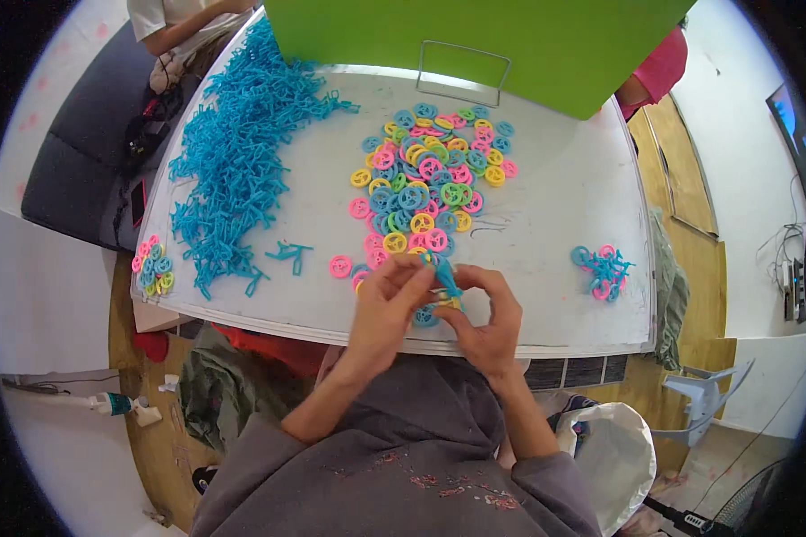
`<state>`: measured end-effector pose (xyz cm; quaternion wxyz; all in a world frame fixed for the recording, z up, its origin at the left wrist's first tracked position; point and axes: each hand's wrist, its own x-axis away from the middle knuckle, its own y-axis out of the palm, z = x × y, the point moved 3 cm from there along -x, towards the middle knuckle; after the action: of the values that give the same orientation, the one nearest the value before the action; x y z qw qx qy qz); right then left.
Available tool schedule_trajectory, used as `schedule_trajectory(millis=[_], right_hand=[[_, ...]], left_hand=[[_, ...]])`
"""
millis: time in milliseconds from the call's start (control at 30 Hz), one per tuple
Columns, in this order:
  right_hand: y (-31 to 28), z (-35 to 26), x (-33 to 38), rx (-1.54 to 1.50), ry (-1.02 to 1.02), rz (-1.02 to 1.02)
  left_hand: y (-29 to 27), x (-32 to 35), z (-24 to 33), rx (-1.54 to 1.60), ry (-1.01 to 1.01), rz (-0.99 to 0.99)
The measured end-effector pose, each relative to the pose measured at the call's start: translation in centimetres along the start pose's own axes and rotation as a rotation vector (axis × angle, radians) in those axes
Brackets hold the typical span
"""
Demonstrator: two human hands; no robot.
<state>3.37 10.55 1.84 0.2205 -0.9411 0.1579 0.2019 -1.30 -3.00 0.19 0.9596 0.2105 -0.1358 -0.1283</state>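
Left edge of the table: I can make out a small cluster of pink, blue and yellow-green wheels (154, 266) by the corner of the white tabletop (546, 233).
Blue heap: to its right I see a long, tangled bank of bright blue plastic parts (233, 152), thin and angular, with frame-like ends.
Loose blue parts: a few stray ones (291, 253) lie just off the heap, apart from the wheels.
Left hand: on my feed, the left hand (387, 309) has its thumb and forefinger pressed together on the upper part of the held piece; its fingers hide some of it.
Held piece: I find it (444, 271) between both hands, above the near edge of the table; it is small, glossy and blue, stands roughly upright with a slight lean, and shows yellow at its lower end. Its finer shape is too small and too covered for me to tell.
Wheel pile: beyond the hands I have a spread of spoked wheels (430, 170) in pink, yellow, blue and green, overlapping and thickest in the middle.
Right hand: the right hand (491, 327) pinches the piece from its right side, thumb low by the yellow, forefinger higher, a gap showing behind the tips.
Green panel: at the far side I see a lime panel (528, 45).
Right cluster: well apart, blue parts and wheels (604, 271) lie mixed together.
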Motion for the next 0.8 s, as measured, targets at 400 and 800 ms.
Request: schedule_trajectory(millis=[400, 800], right_hand=[[-2.0, 2.7, 0.3, -0.312, 0.378, 0.248], [-3.7, 3.9, -0.3, -0.046, 0.291, 0.178]], left_hand=[[1.0, -3.3, 0.9, -1.144, 0.681, 0.199], [1.7, -4.3, 0.9, -0.52, 0.162, -0.148]])
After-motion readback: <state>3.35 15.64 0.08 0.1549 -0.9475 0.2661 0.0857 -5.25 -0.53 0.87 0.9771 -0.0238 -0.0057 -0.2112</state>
